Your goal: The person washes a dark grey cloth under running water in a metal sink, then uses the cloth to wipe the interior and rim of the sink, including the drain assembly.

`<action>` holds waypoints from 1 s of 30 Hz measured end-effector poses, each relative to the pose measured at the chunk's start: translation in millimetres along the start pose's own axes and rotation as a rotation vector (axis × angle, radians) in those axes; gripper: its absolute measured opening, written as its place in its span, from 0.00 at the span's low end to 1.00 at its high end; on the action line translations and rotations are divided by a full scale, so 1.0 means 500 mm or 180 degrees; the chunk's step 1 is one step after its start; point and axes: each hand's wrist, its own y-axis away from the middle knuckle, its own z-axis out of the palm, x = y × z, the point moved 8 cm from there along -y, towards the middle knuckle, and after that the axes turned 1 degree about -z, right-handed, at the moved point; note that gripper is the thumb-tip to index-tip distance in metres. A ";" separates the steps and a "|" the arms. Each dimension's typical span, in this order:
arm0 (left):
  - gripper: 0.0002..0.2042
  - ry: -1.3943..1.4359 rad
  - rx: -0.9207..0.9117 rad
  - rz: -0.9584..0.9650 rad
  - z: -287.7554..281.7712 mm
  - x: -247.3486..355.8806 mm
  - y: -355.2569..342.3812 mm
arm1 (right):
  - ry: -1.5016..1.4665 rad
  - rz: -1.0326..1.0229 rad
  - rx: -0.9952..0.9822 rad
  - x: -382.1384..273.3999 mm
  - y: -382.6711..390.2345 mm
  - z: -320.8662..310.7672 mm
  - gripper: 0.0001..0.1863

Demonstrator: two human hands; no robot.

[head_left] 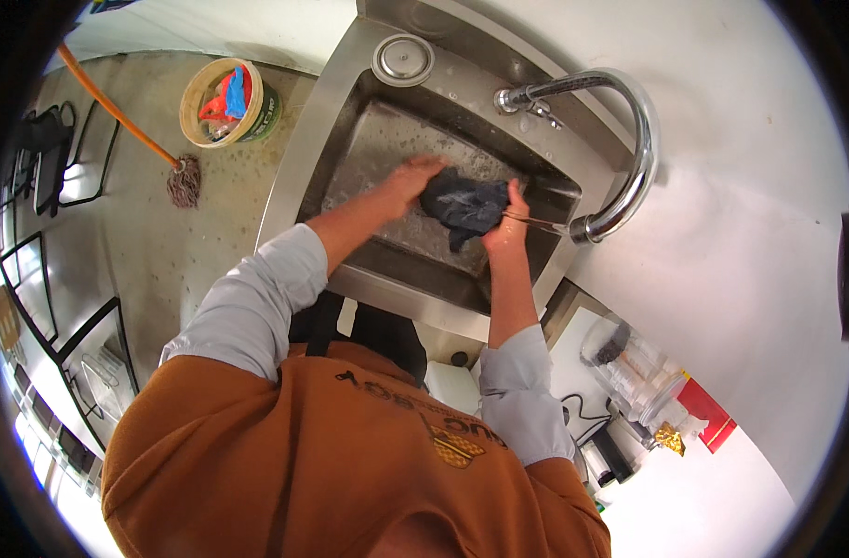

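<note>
A dark grey, wet cloth is bunched up over the basin of a steel sink. My right hand grips its right end, in a thin stream of water from the curved chrome faucet. My left hand is at the cloth's upper left, its fingers blurred, so I cannot tell whether they grip it. A round steel disc lies on the sink's back left corner.
A bucket with red and blue items and an orange-handled mop are left on the floor. Black metal frames line the far left. A white surface at lower right holds clear containers.
</note>
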 end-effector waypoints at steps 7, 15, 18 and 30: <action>0.30 -0.0692 -0.0993 0.0053 0.098 -0.070 0.023 | -0.0476 -0.0325 -0.0483 -0.043 0.071 0.013 0.17; 0.17 0.1482 -0.0116 -0.0633 0.091 -0.081 -0.010 | 0.4881 -0.4043 0.0013 0.033 0.223 0.188 0.10; 0.15 0.0882 0.0305 -0.0791 0.110 -0.092 0.003 | 0.4405 -0.2708 0.1427 -0.068 0.066 0.086 0.14; 0.18 0.0770 0.0336 -0.0832 0.086 -0.129 -0.001 | 0.4573 -0.2361 0.1468 -0.024 0.057 0.074 0.13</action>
